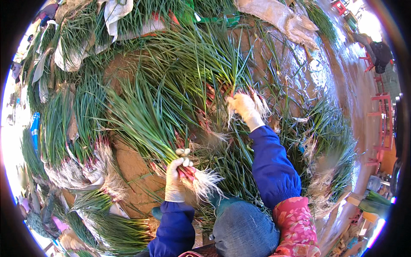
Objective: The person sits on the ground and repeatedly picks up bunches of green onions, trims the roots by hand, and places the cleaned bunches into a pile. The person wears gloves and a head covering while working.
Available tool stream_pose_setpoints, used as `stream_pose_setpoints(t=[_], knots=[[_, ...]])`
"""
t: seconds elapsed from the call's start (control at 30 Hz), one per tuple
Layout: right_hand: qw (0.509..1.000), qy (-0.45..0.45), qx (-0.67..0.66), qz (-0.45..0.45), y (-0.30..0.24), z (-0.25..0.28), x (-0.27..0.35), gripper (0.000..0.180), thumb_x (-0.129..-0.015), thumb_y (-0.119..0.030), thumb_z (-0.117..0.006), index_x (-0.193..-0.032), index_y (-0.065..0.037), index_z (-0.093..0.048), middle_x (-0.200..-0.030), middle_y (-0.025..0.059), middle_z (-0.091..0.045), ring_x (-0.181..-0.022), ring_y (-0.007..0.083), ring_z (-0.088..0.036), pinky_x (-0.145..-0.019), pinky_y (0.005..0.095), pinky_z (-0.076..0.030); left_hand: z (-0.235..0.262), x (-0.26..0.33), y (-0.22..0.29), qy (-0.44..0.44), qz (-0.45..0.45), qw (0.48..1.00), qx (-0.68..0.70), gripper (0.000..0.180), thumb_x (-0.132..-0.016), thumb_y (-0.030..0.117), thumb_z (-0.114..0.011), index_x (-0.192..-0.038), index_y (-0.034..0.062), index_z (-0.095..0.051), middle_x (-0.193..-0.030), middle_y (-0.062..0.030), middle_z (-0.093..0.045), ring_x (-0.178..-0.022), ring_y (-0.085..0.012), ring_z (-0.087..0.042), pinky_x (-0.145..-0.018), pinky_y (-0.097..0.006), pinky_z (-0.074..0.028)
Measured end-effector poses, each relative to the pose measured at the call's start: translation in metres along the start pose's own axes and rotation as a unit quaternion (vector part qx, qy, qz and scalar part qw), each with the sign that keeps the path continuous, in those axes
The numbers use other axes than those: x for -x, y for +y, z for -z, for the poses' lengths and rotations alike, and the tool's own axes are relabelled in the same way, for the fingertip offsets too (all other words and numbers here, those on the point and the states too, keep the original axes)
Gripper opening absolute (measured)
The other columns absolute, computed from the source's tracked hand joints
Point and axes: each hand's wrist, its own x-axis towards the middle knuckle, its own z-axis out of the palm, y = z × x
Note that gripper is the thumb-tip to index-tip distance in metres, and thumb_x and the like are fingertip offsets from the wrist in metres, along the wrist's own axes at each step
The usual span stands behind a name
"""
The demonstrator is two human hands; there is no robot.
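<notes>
Among heaped scallions — left hand [174, 182] grips a bunch [147, 124], right hand [242, 107] reaching beyond.

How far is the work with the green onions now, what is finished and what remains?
Several bunches of long green onions with white roots already lie side by side at the left. The gloved left hand grips another bunch of green onions near its roots, while the gloved right hand reaches into the loose green onions spread on the ground. That loose heap looks large, so much remains.
</notes>
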Motion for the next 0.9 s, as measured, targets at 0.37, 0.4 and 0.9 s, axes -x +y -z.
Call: stream_pose_setpoints(t=[0.37,0.4,0.9], knots=[[0.905,-0.318,-0.282,0.019,-0.013,-0.018,0.144,0.044,-0.089,-0.048,-0.060,-0.095,-0.005,-0.070,-0.073,0.0078,-0.065,-0.066,0.0200,-0.062,-0.058,0.0334,-0.048,0.000,-0.028,-0.048,0.125,0.079,0.953,-0.263,0.018,-0.088,0.011,-0.065,-0.100,-0.0027,-0.065,-0.084,-0.0142,-0.069,-0.050,-0.0218,-0.063,-0.041,-0.028,-0.052],[0.875,-0.306,-0.375,-0.013,-0.013,-0.023,0.145,0.036,-0.091,-0.037,-0.063,-0.100,-0.003,-0.069,-0.070,-0.0012,-0.064,-0.063,0.0077,-0.058,-0.052,0.0270,-0.047,0.001,-0.026,-0.052,0.132,0.079,0.956,-0.249,0.018,-0.088,0.010,-0.064,-0.100,-0.0028,-0.065,-0.084,-0.0141,-0.069,-0.050,-0.0218,-0.063,-0.041,-0.029,-0.053],[0.891,-0.238,-0.349,0.167,-0.008,-0.044,0.135,0.035,-0.092,-0.035,-0.060,-0.082,-0.002,-0.065,-0.061,0.0080,-0.061,-0.055,0.0187,-0.059,-0.056,0.0341,-0.048,-0.005,0.001,-0.084,0.187,0.044,0.948,-0.254,0.015,-0.092,0.014,-0.059,-0.091,-0.0015,-0.061,-0.071,-0.0092,-0.066,-0.053,-0.0166,-0.062,-0.047,-0.024,-0.052]])
